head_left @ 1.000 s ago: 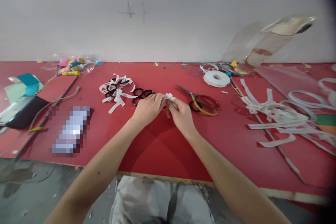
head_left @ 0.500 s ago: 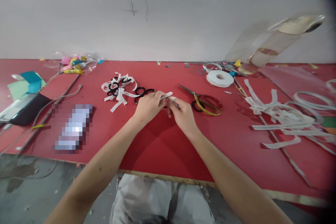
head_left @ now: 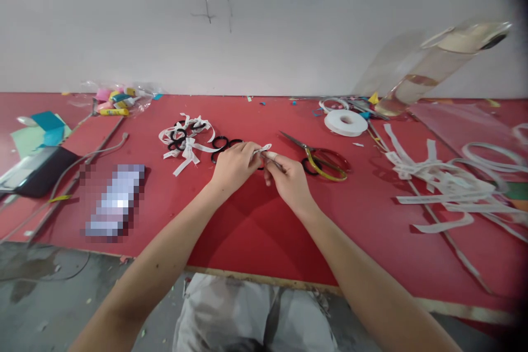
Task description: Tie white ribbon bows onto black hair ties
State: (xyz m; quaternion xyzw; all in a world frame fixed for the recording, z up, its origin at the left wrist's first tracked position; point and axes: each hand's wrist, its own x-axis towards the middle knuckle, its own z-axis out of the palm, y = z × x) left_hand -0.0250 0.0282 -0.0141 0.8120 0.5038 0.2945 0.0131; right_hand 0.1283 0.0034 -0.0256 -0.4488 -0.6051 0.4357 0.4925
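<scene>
My left hand [head_left: 235, 168] and my right hand [head_left: 292, 180] meet over the middle of the red table. Between their pinched fingertips is a white ribbon [head_left: 264, 148], a short end of it sticking up. Something thin shows along my right fingers, too small to name. Black hair ties [head_left: 220, 143] lie just behind my left hand. Farther left is a pile of black ties with white ribbon bows [head_left: 188, 147]. To the right of my right hand lie yellow-handled scissors [head_left: 322, 164], opened a little, over another black tie.
A white ribbon roll [head_left: 345, 122] lies at the back. Cut ribbon strips [head_left: 449, 181] spread on the right, below a tilted clear container [head_left: 441, 69]. A blurred-out phone [head_left: 117, 201], a cable [head_left: 88, 155], a dark case [head_left: 49, 170] and a bag of small colourful items [head_left: 117, 102] are left.
Almost nothing differs. Both hands stay at the same spot with the ribbon between them, and the fingers have shifted only very slightly.
</scene>
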